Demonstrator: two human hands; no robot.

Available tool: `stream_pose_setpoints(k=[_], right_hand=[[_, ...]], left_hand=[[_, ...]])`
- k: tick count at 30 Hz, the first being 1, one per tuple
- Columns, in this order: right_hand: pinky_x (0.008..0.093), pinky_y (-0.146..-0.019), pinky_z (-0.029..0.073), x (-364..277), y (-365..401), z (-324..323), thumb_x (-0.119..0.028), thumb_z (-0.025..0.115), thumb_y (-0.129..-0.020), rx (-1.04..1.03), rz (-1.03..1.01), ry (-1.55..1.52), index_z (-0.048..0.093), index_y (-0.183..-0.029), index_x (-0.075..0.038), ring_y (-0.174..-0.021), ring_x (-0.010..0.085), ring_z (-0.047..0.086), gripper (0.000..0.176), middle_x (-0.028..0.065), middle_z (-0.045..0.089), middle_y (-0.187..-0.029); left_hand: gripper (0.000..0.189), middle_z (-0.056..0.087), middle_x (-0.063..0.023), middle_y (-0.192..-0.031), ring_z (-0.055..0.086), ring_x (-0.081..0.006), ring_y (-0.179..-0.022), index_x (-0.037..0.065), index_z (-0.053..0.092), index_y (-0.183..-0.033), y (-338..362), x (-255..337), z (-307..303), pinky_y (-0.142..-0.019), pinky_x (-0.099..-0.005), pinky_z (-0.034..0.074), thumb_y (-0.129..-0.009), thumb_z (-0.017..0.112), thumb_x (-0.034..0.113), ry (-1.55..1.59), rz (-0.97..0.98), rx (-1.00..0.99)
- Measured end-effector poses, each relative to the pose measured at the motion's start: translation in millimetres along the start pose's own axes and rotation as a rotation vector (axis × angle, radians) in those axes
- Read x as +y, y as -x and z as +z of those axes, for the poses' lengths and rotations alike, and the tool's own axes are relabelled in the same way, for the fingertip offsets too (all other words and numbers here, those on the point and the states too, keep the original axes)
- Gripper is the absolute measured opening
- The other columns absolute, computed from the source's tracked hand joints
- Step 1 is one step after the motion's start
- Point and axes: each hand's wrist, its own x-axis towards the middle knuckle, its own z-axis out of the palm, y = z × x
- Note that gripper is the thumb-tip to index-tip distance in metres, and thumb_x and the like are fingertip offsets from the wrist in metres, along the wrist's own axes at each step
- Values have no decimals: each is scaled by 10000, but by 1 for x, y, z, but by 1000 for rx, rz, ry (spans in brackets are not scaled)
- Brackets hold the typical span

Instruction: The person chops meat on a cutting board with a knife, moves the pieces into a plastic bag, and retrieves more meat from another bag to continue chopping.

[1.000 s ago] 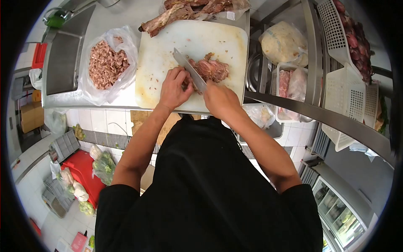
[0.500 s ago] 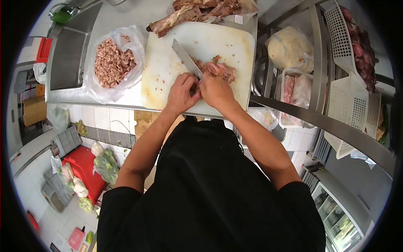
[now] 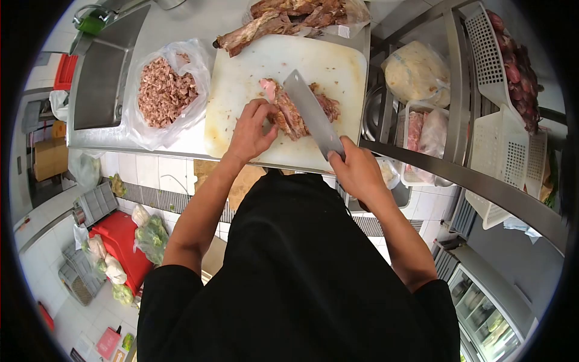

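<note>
My right hand point(image 3: 359, 169) is closed around the handle of a cleaver point(image 3: 312, 111), its broad blade slanting up and left over the cutting board point(image 3: 235, 78). Sliced cooked meat point(image 3: 286, 114) lies by the blade's left side, and more chopped meat point(image 3: 329, 107) is partly hidden on its right. My left hand point(image 3: 250, 131) is at the left end of the slices, with curled fingers and thumb against them.
Left of the board sits a clear plastic bag point(image 3: 202, 90) of diced meat point(image 3: 166, 90), beside a sink point(image 3: 105, 90). Larger meat pieces point(image 3: 259, 30) lie at the board's far edge. A metal rack point(image 3: 464, 169) with baskets stands on the right.
My right hand has moved right and toward me, with the cleaver swinging off to the right. My left hand has shifted slightly left, and the meat slices between the hands now show.
</note>
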Motion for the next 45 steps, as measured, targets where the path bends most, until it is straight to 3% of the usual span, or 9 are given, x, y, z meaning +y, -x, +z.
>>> stream_pose_setpoints(k=[7,11,13,17,23,30,35,39,45], right_hand=[[585,-762,501,6,15,14,-268,584,-985,-2,-4,95,579,-1038,-15,-795,489,663,258,246,686,-773],[585,-756,497,10,11,9,-272,582,-984,36,40,26,579,-1018,-12,-801,487,664,263,238,685,-776],[579,-753,495,11,7,6,-276,584,-982,60,84,-5,578,-1013,-8,-801,482,666,270,237,688,-781],[575,-755,493,13,9,3,-275,585,-981,68,81,-35,578,-1004,0,-806,478,667,276,242,685,-780],[570,-770,498,23,22,4,-274,593,-977,76,117,-88,585,-1000,7,-825,484,667,281,252,687,-791],[578,-787,495,43,29,10,-299,597,-975,84,155,-103,600,-1040,-12,-841,498,661,295,263,691,-836],[582,-817,489,47,32,10,-315,598,-974,88,198,-166,607,-1073,-23,-876,504,652,309,275,688,-867],[581,-811,489,51,38,11,-320,600,-972,138,162,-165,609,-1086,-17,-875,512,651,324,284,684,-856],[585,-810,486,56,38,15,-319,601,-974,125,176,-193,607,-1099,-6,-872,524,653,337,293,683,-843]], left_hand=[[378,586,-173,-1242,576,-386,-1157,61,630,-1172,-6,-4,0,-971,-463,506,-803,703,100,4,-50,-14],[483,582,-181,-1317,594,-391,-1161,89,625,-1311,-44,-21,-17,-978,-461,518,-829,632,54,-203,-8,145],[550,561,-156,-1366,599,-394,-1176,129,597,-1382,-65,-25,-27,-974,-468,521,-841,627,40,-236,37,-118],[383,652,-125,-1177,659,-353,-1054,106,650,-1215,-91,-33,-32,-908,-451,533,-840,632,31,-332,5,-432],[132,684,-133,-924,687,-305,-887,44,692,-983,-83,-16,-44,-798,-411,536,-867,629,44,-44,-30,-368],[162,704,-98,-947,663,-223,-808,35,725,-1028,-93,32,-69,-749,-330,526,-881,661,39,115,-71,-437],[189,691,-115,-982,671,-259,-864,0,731,-1020,-90,31,-54,-783,-348,533,-844,672,41,89,47,-570],[180,692,-143,-1001,686,-339,-907,1,748,-978,-80,11,-38,-828,-414,548,-818,672,31,-84,126,-454],[156,693,-147,-959,687,-334,-869,-6,732,-965,-86,8,-29,-801,-417,550,-831,680,53,-71,208,-525]])
